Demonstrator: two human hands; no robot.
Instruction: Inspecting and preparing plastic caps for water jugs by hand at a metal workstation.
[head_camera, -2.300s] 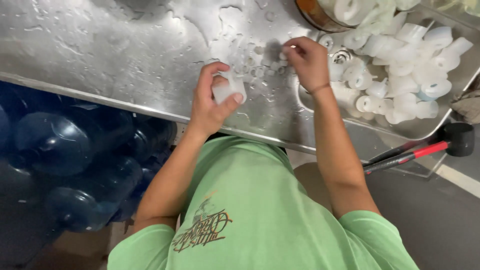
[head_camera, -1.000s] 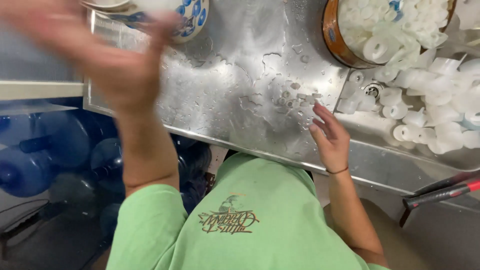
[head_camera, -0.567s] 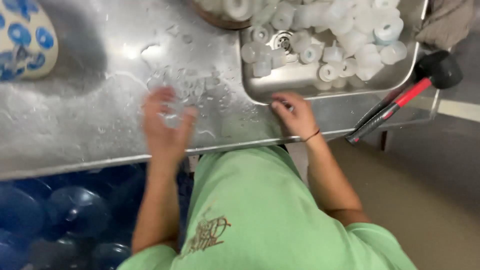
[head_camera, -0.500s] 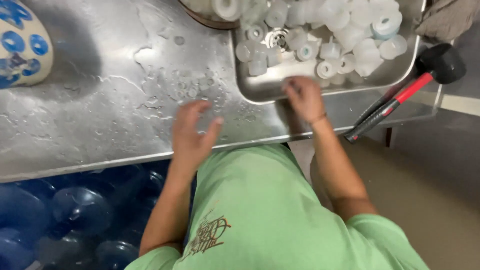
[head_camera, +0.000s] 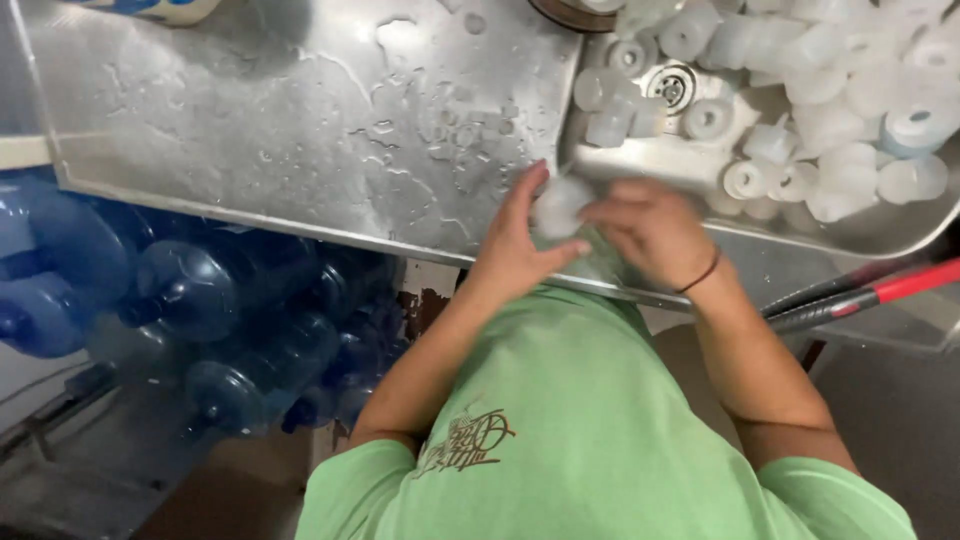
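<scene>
A white plastic cap (head_camera: 558, 205) is held between my two hands over the front rim of the steel sink (head_camera: 880, 238). My left hand (head_camera: 515, 255) cups the cap from the left, fingers up and thumb under it. My right hand (head_camera: 652, 228), with a dark band on its wrist, touches the cap from the right and is blurred. Behind the hands, several more white caps (head_camera: 800, 110) lie heaped in the sink around the drain (head_camera: 672, 85).
A wet steel counter (head_camera: 300, 110) spreads to the left of the sink. Blue water bottles (head_camera: 200, 300) lie stacked below its edge. A red and black handled tool (head_camera: 870, 295) leans at the right. A brown bowl rim (head_camera: 570, 12) shows at the top.
My left hand swung out to the left, then came back over the wet counter. My right hand reached into the sink's caps. Both now meet on one cap at the sink's front rim.
</scene>
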